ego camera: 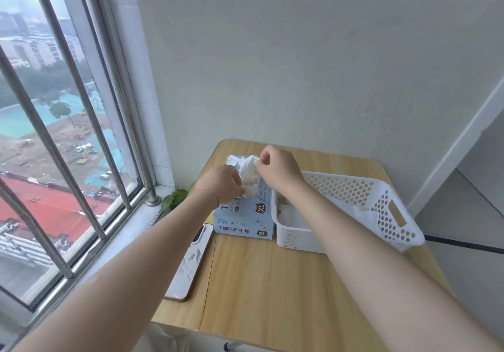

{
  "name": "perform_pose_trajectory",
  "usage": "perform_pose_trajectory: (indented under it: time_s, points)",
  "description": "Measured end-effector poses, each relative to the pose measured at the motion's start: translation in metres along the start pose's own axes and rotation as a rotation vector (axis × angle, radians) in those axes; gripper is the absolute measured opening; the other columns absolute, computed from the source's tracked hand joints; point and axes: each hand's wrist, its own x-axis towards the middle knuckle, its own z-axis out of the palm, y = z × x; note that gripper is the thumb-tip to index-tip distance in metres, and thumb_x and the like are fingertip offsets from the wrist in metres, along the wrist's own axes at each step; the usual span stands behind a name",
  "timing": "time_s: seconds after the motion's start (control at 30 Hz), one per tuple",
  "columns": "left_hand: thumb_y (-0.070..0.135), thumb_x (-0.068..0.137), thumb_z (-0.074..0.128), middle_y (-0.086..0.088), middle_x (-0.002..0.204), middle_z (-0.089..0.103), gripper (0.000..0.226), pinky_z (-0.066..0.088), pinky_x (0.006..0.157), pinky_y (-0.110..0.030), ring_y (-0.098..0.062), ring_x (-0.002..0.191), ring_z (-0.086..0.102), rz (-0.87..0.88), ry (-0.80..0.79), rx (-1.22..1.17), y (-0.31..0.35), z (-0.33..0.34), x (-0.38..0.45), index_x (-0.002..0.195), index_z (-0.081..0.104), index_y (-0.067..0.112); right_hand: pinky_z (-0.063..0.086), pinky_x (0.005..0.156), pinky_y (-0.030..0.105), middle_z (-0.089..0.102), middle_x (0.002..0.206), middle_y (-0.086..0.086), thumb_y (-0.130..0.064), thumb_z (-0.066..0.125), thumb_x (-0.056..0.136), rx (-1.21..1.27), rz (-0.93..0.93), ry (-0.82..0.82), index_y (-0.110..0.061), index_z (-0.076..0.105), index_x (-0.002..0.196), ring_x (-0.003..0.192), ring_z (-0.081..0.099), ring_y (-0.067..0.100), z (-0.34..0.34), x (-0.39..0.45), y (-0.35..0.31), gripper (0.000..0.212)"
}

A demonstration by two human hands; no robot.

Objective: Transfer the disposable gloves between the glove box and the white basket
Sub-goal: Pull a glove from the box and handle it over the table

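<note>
A pale blue glove box (245,219) marked XL stands on the wooden table, just left of the white perforated basket (381,204). A bunch of white disposable gloves (249,175) sticks up from the top of the box. My left hand (222,184) grips the lower left of the bunch. My right hand (278,167) pinches its upper right part with curled fingers. A few white gloves (293,215) lie inside the basket, partly hidden by my right forearm.
A phone in a pale patterned case (191,261) lies at the table's left edge. A barred window and sill run along the left, with green leaves (174,199) by the sill. The wall stands right behind the wooden table (267,283).
</note>
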Motion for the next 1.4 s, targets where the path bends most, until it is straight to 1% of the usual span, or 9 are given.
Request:
perform_pose_trajectory:
  time_s: [0.23, 0.43, 0.63, 0.83, 0.97, 1.13, 1.23, 1.3, 1.4]
  points:
    - [0.032, 0.089, 0.064, 0.008, 0.082, 0.056, 0.017, 0.036, 0.047, -0.017, 0.000, 0.052, 0.053, 0.030, 0.306, -0.376, 0.020, -0.007, 0.004, 0.099, 0.055, 0.022, 0.042, 0.063, 0.024, 0.053, 0.079, -0.007, -0.015, 0.050, 0.091, 0.260, -0.045, 0.106, -0.013, 0.053, 0.090, 0.069, 0.049, 0.011, -0.028, 0.000, -0.019, 0.003]
    - [0.029, 0.086, 0.061, 0.001, 0.086, 0.064, 0.007, 0.042, 0.058, -0.023, -0.014, 0.071, 0.057, 0.023, 0.298, -0.415, 0.023, -0.013, 0.005, 0.084, 0.064, 0.022, 0.036, 0.058, 0.011, 0.051, 0.077, -0.010, -0.015, 0.050, 0.094, 0.401, -0.048, 0.287, -0.013, 0.049, 0.090, 0.068, 0.048, 0.005, -0.048, 0.001, -0.027, 0.004]
    - [0.045, 0.079, 0.072, 0.007, 0.099, 0.061, 0.020, 0.048, 0.071, -0.023, -0.008, 0.086, 0.060, 0.220, 0.232, -0.558, 0.036, -0.021, -0.005, 0.093, 0.063, 0.034, 0.035, 0.059, 0.024, 0.045, 0.071, -0.007, -0.016, 0.052, 0.088, 0.441, -0.023, 0.116, -0.018, 0.044, 0.073, 0.064, 0.041, 0.010, -0.057, -0.007, -0.036, 0.018]
    - [0.024, 0.088, 0.069, 0.004, 0.068, 0.062, 0.019, 0.043, 0.061, -0.023, -0.011, 0.061, 0.053, 0.086, 0.062, -0.827, 0.046, -0.039, -0.014, 0.079, 0.067, 0.007, 0.039, 0.058, 0.027, 0.048, 0.077, -0.002, -0.025, 0.044, 0.099, 0.517, 0.142, 0.173, -0.011, 0.048, 0.095, 0.064, 0.045, 0.012, -0.063, -0.012, -0.025, 0.016]
    - [0.016, 0.089, 0.064, -0.004, 0.069, 0.055, 0.012, 0.039, 0.054, -0.024, -0.018, 0.057, 0.047, 0.010, 0.067, -0.865, 0.051, -0.042, -0.018, 0.081, 0.061, 0.008, 0.043, 0.067, 0.030, 0.050, 0.073, 0.005, -0.050, 0.058, 0.090, 0.616, 0.219, -0.141, -0.015, 0.052, 0.081, 0.067, 0.051, 0.021, -0.067, -0.021, -0.015, 0.037]
    - [0.014, 0.078, 0.057, -0.008, 0.067, 0.052, 0.009, 0.040, 0.061, -0.030, -0.021, 0.059, 0.046, -0.141, 0.120, -0.859, 0.046, -0.043, -0.023, 0.070, 0.057, 0.011, 0.056, 0.084, 0.041, 0.072, 0.098, 0.010, -0.013, 0.073, 0.081, 0.518, 0.318, -0.423, -0.008, 0.067, 0.098, 0.091, 0.069, 0.025, -0.071, -0.029, -0.001, 0.018]
    - [0.014, 0.062, 0.045, -0.006, 0.066, 0.040, 0.014, 0.031, 0.059, -0.027, -0.020, 0.061, 0.035, -0.220, 0.059, -0.820, 0.038, -0.045, -0.025, 0.074, 0.052, 0.011, 0.054, 0.087, 0.043, 0.068, 0.088, 0.011, -0.003, 0.069, 0.081, 0.563, 0.369, -0.328, -0.007, 0.065, 0.090, 0.084, 0.066, 0.027, -0.077, -0.030, 0.000, 0.011]
    - [0.006, 0.075, 0.049, -0.007, 0.068, 0.047, 0.007, 0.040, 0.056, -0.026, -0.022, 0.059, 0.042, -0.253, -0.044, -0.785, 0.037, -0.046, -0.031, 0.073, 0.054, 0.011, 0.055, 0.081, 0.041, 0.069, 0.089, 0.013, -0.003, 0.070, 0.081, 0.686, 0.368, -0.218, -0.006, 0.065, 0.090, 0.083, 0.067, 0.027, -0.082, -0.029, -0.003, 0.010]
    - [0.005, 0.086, 0.048, -0.009, 0.086, 0.064, 0.021, 0.053, 0.086, -0.039, -0.021, 0.083, 0.059, -0.176, -0.116, -0.776, 0.039, -0.048, -0.036, 0.086, 0.067, 0.011, 0.057, 0.074, 0.037, 0.071, 0.091, 0.015, -0.004, 0.071, 0.083, 0.804, 0.304, -0.219, -0.003, 0.068, 0.093, 0.079, 0.070, 0.027, -0.093, -0.030, -0.011, 0.011]
